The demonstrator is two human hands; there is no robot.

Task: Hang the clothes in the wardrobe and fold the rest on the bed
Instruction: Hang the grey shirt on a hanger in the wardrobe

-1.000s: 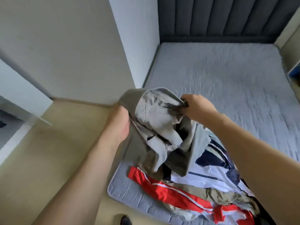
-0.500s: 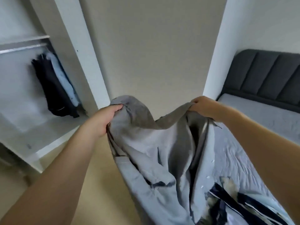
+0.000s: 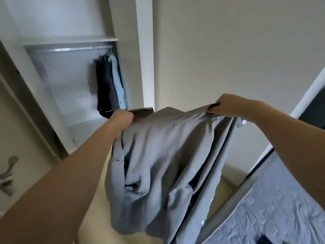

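Grey cloth, a buttoned shirt [image 3: 158, 164], hangs spread in the air between both hands; no label or writing shows on it. The left hand [image 3: 121, 118] has its grip bunched on one top corner, the right hand [image 3: 226, 104] pinches the other. The bed [image 3: 281, 208] lies low right. Beyond, the open wardrobe [image 3: 70, 81] holds dark and pale blue hanging clothes [image 3: 110, 85] on its rail [image 3: 66, 49].

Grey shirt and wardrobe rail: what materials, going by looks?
Grey shirt: thin woven fabric, likely cotton or a blend, matte; it drapes in soft folds and carries white buttons. Wardrobe rail: probably metal, a bright, silvery bar.
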